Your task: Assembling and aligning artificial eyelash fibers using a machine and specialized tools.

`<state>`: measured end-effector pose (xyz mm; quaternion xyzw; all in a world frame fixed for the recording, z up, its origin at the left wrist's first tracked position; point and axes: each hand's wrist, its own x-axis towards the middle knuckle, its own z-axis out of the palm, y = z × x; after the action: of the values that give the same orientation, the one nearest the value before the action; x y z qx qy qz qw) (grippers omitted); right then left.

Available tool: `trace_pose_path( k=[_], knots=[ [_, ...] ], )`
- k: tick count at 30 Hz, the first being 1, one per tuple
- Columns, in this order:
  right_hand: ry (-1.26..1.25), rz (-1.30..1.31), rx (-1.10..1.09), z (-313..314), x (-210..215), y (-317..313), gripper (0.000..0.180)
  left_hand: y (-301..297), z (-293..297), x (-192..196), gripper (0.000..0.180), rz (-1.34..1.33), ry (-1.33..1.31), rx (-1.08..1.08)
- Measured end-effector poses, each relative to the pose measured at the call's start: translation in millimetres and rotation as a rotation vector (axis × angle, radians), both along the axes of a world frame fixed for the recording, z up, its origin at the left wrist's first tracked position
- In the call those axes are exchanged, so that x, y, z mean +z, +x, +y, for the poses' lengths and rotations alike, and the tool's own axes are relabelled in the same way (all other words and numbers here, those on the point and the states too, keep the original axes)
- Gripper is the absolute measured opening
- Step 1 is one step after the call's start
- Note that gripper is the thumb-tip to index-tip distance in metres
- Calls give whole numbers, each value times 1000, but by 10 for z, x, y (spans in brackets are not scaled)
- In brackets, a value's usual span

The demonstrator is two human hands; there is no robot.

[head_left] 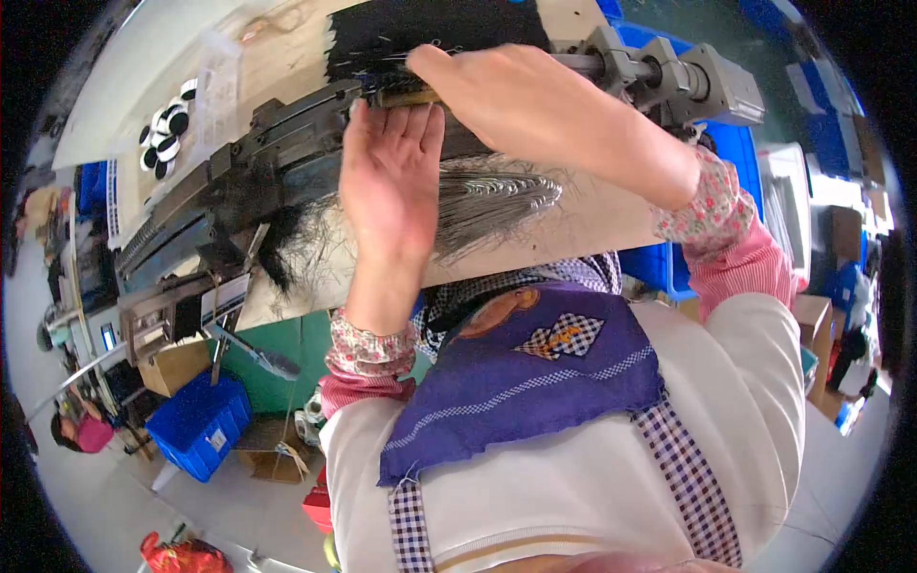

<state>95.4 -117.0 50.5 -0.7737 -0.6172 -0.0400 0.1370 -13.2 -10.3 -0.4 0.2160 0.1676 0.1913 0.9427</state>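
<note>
My left hand lies palm up at the near edge of a long dark metal machine. Its fingers stretch out toward a brass-coloured strip on the machine, with nothing seen in the palm. Over the strip, from the right, reaches my right hand, back upward and fingers curled in; whatever is between its fingertips is hidden. A bundle of thin bent metal wires rests on the table beside my left hand. Beyond both hands is a black cloth with some small wire pieces on it.
A clear plastic bin and several black-and-white rolls are at the left. Dark bristle-like strands litter the table. A grey motor-like block ends the machine at the right, near blue bins. Another blue bin stands on the floor.
</note>
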Motion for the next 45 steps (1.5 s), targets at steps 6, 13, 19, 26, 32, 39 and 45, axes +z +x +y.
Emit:
trace_pose_path(
  k=[6, 13, 19, 26, 32, 39, 45],
  knots=[
    [-276, 209, 146, -911, -625, -251, 19, 86, -353, -320, 24, 189, -15, 48],
    [-190, 189, 205, -1062, -1033, -198, 15, -808, -390, -119, 41, -42, 537, -147],
    [-30, 607, 154, -1037, -926, -101, 17, -2222, 710, -448, 68, 2061, 2551, 567],
    [164, 676, 19, -1002, -789, -85, 27, -3567, 1389, -833, 80, 1984, 1577, 665],
    [239, 553, -82, -1093, -580, -111, 26, -2190, 659, -738, 71, 1740, 2195, 611],
    [385, 354, 160, -742, 559, -216, 9, -704, -367, 335, 56, 13, 1720, 92],
    [486, 401, 157, -555, 329, 127, 15, -1024, -159, -97, 25, 412, 1122, 55]
  ],
)
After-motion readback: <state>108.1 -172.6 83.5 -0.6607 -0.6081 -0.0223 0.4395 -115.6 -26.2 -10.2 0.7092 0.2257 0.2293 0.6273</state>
